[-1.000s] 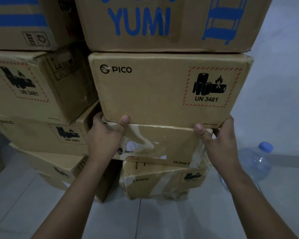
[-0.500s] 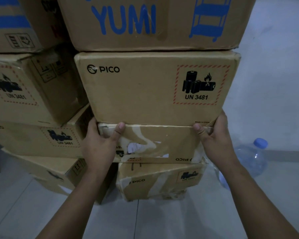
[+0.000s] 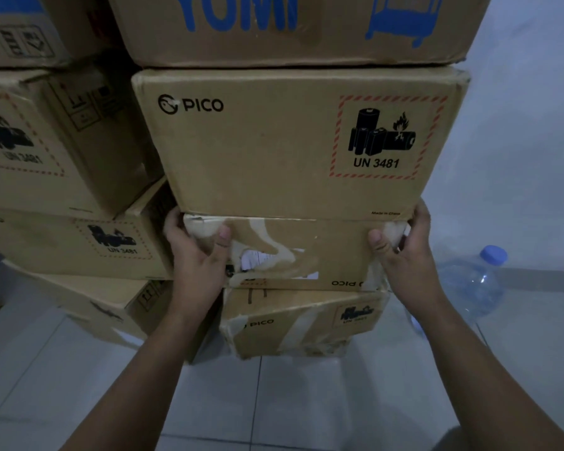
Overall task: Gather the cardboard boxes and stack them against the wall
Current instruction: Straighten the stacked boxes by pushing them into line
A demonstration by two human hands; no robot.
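Taped box (image 3: pixel 339 255) gripped w/ both hands (image 3: pixel 196 265) (image 3: pixel 407 255)

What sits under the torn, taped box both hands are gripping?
Another PICO box, crumpled and taped, sits directly beneath the gripped box and rests on the tiled floor. Only its front shows. Its top and back are covered by the box above.

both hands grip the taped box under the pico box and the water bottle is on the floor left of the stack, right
Not quite. The head view shows the water bottle on the floor to the right of the stack, not the left. The rest holds: the left hand and right hand grip the ends of the taped box under the PICO box.
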